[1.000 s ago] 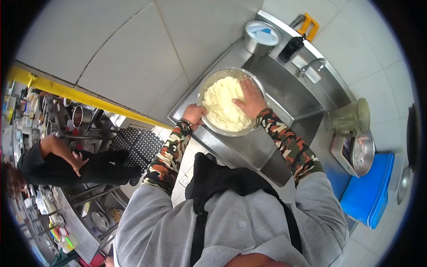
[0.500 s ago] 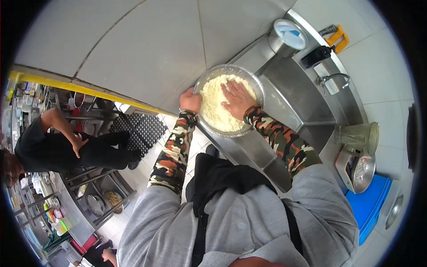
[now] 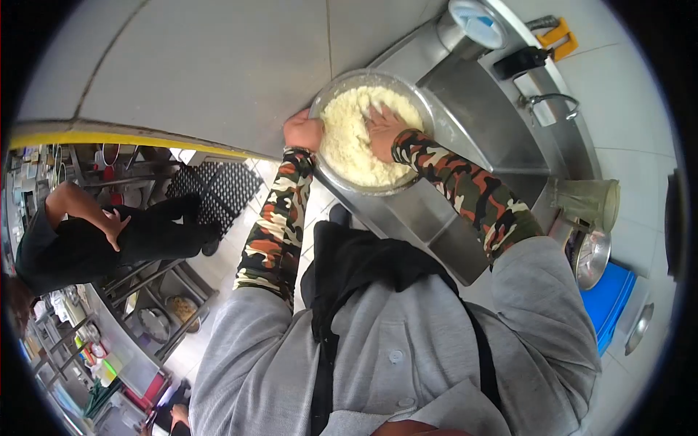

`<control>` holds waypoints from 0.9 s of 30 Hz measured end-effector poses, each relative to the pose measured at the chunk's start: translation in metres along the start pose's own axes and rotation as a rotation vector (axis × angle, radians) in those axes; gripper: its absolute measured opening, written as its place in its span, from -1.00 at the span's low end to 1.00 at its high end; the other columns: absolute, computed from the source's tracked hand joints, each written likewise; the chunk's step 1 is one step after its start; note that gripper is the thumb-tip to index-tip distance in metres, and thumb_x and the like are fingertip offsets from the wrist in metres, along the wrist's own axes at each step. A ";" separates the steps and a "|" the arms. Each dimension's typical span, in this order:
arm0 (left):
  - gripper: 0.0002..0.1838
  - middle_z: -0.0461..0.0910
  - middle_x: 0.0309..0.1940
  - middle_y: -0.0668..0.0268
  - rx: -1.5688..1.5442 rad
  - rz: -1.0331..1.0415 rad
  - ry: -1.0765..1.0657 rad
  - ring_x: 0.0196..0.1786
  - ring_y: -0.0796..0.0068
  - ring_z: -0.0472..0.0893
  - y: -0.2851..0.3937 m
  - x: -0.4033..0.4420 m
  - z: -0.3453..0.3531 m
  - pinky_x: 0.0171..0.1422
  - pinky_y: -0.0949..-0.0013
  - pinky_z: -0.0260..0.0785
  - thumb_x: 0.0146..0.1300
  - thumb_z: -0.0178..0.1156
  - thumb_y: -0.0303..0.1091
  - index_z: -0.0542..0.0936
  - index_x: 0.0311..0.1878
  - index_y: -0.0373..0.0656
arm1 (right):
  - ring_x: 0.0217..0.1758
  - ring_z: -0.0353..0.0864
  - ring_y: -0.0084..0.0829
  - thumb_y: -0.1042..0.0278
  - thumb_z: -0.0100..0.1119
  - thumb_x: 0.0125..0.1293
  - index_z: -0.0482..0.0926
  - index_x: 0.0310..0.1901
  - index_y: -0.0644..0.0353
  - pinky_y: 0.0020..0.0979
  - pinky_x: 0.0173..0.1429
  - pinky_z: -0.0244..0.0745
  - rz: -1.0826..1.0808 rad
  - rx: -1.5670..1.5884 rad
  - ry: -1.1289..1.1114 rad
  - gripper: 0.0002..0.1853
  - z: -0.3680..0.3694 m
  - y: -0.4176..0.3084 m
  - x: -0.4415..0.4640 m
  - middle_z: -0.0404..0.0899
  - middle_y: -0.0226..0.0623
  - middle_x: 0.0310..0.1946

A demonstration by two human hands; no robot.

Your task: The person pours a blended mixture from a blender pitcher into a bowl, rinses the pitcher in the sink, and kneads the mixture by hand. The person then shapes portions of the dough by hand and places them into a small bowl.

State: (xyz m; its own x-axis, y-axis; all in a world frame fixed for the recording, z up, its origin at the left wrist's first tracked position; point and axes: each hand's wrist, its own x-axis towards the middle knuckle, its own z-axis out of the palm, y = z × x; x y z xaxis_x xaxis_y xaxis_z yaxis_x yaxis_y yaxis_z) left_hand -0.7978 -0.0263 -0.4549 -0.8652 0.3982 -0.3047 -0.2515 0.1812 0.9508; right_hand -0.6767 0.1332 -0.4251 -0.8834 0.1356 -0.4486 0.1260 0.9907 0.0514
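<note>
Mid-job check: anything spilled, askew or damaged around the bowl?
Nothing clearly stands out. The steel bowl looks undamaged, with the left hand at its rim and the right hand in the pale crumbly mixture. Some residue clings to the inner wall; I can't tell whether any has reached the steel alongside.

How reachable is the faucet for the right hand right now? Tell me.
Probably yes, with a stretch: the right hand is in the crumbly pale mixture and must first lift clear of the metal bowl. Only the sink basin seems to lie between it and the faucet, with nothing blocking.
</note>
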 end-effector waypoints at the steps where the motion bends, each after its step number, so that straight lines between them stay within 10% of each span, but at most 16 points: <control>1: -0.67 0.58 -0.61 0.38 -0.014 0.022 0.003 -0.57 0.61 0.48 0.001 0.001 0.001 -0.42 0.48 0.35 -0.10 0.06 -0.54 0.70 -0.24 -0.27 | 0.49 -0.05 -0.06 0.23 0.02 0.22 0.28 0.27 0.35 -0.07 0.49 -0.10 -0.131 -0.014 -0.123 -0.40 -0.016 0.006 0.006 0.12 0.06 0.36; 4: -0.71 0.56 -0.62 0.40 0.045 0.010 0.038 -0.58 0.60 0.46 -0.009 0.008 -0.003 -0.43 0.47 0.33 -0.10 0.06 -0.54 0.70 -0.30 -0.28 | 0.09 0.51 -0.11 0.19 0.05 0.19 0.59 -0.03 0.11 -0.22 0.21 0.38 -0.145 0.314 -0.055 -0.65 -0.056 0.031 -0.002 0.56 -0.09 -0.03; 8: -0.69 0.57 -0.60 0.37 0.029 -0.004 -0.031 -0.54 0.59 0.50 -0.007 0.003 -0.006 -0.39 0.48 0.36 -0.10 0.06 -0.52 0.70 -0.26 -0.27 | 0.00 0.57 -0.09 0.04 0.03 0.24 0.62 -0.12 0.16 -0.17 0.13 0.45 -0.161 0.140 0.217 -0.61 -0.062 0.034 0.031 0.61 -0.06 -0.12; 10: -0.66 0.59 -0.58 0.36 0.133 0.013 0.021 -0.52 0.59 0.51 -0.002 0.000 -0.005 -0.37 0.47 0.38 -0.10 0.07 -0.52 0.70 -0.22 -0.25 | 0.03 0.55 -0.09 -0.12 -0.04 0.27 0.62 -0.10 0.16 -0.16 0.15 0.42 -0.067 0.661 0.148 -0.51 -0.039 0.012 0.054 0.60 -0.07 -0.10; 16: -0.67 0.60 -0.59 0.38 0.107 0.015 0.042 -0.58 0.61 0.50 -0.002 0.001 -0.002 -0.43 0.49 0.37 -0.08 0.06 -0.54 0.70 -0.22 -0.28 | 0.03 0.53 -0.04 -0.05 0.05 0.19 0.61 -0.12 0.19 -0.15 0.16 0.39 -0.190 0.226 -0.105 -0.54 -0.042 -0.005 0.002 0.57 -0.05 -0.06; 27: -0.67 0.59 -0.58 0.38 0.018 -0.016 -0.024 -0.55 0.61 0.49 -0.014 0.009 0.002 -0.40 0.52 0.36 -0.11 0.07 -0.57 0.70 -0.24 -0.27 | 0.53 -0.09 -0.17 0.12 -0.06 0.33 0.10 0.37 0.33 -0.19 0.55 -0.25 -0.335 0.091 0.372 -0.34 0.023 -0.008 -0.018 0.02 -0.02 0.42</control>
State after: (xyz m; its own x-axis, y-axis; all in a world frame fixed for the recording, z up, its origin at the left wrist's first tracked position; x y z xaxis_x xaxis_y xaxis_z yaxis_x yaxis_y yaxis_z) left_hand -0.8007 -0.0234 -0.4713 -0.8504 0.4165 -0.3214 -0.2573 0.2036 0.9446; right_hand -0.6514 0.1228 -0.4382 -0.9809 -0.1784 -0.0779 -0.1678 0.9777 -0.1259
